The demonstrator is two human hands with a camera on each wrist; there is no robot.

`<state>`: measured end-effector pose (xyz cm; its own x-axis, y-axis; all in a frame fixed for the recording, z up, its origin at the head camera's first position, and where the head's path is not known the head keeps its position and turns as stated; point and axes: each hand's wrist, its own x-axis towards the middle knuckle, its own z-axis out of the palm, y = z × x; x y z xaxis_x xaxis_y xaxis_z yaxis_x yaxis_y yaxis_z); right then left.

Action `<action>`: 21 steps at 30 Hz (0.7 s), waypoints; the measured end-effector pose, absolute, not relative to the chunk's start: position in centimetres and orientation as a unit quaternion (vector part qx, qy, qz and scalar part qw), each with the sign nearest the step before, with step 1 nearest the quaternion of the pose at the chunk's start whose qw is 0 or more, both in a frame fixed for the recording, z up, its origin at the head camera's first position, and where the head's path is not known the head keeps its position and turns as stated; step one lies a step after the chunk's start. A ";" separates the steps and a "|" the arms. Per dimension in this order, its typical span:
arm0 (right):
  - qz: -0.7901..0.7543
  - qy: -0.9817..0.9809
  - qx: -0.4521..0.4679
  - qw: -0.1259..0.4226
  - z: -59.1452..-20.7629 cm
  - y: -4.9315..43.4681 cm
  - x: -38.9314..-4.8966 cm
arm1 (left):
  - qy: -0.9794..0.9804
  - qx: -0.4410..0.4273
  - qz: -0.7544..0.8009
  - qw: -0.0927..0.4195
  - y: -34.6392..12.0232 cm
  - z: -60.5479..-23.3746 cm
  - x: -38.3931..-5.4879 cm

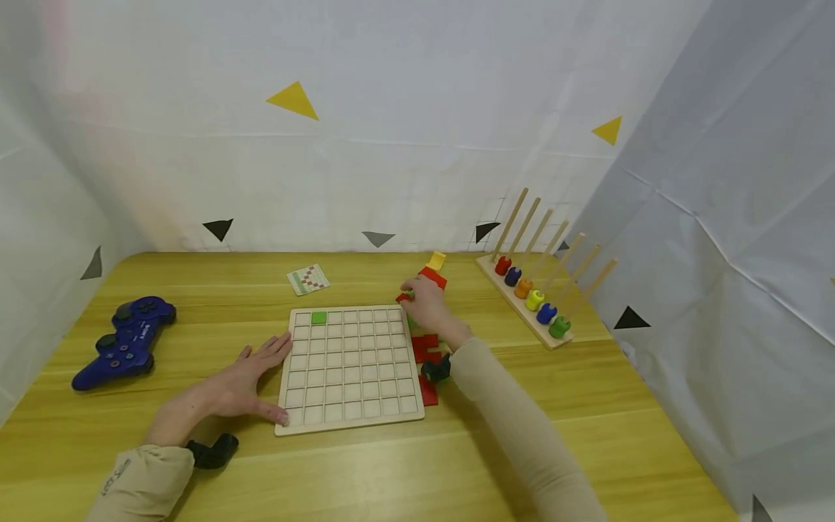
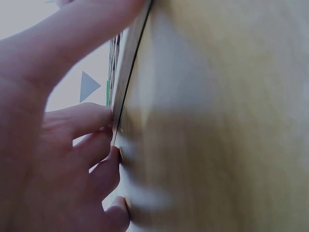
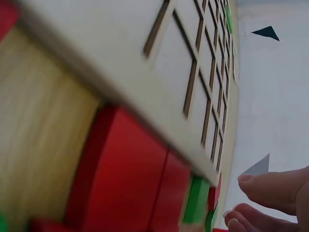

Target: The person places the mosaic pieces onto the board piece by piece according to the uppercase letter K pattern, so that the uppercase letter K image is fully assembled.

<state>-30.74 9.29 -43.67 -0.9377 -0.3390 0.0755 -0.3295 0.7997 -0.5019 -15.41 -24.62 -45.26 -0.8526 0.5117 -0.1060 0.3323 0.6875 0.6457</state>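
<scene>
A square wooden grid board (image 1: 351,366) lies flat on the table, with one green tile (image 1: 319,317) in its top row. My left hand (image 1: 244,377) is spread along the board's left side. Its thumb rests at the near left corner and its fingertips touch the edge farther up. Beyond the board's far right corner, my right hand (image 1: 427,301) reaches down among red tiles (image 1: 425,349) and green tiles (image 3: 195,200). In the right wrist view its thumb (image 3: 270,188) stands apart from the fingers, nothing pinched between them. The hand partly covers the tiles in the head view.
A patterned card (image 1: 309,279) lies behind the board, and a yellow piece (image 1: 436,261) lies past the right hand. At the right stands a wooden peg rack (image 1: 525,308) with coloured beads and tall rods. A blue game controller (image 1: 125,344) sits at the left.
</scene>
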 end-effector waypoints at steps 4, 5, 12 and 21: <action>-0.242 0.957 -0.160 0.021 -43.8 10.2 -30.9 | 0.907 0.232 0.321 0.142 -24.6 -45.2 -15.4; -0.239 0.958 -0.159 0.025 -43.8 10.4 -30.9 | 0.907 0.232 0.320 0.143 -24.6 -45.2 -15.4; -0.210 0.963 -0.168 0.027 -43.8 10.6 -31.0 | 0.909 0.232 0.316 0.144 -24.6 -45.3 -15.4; -0.128 0.973 -0.187 0.036 -44.1 10.3 -31.5 | 0.910 0.230 0.314 0.145 -24.6 -45.4 -15.5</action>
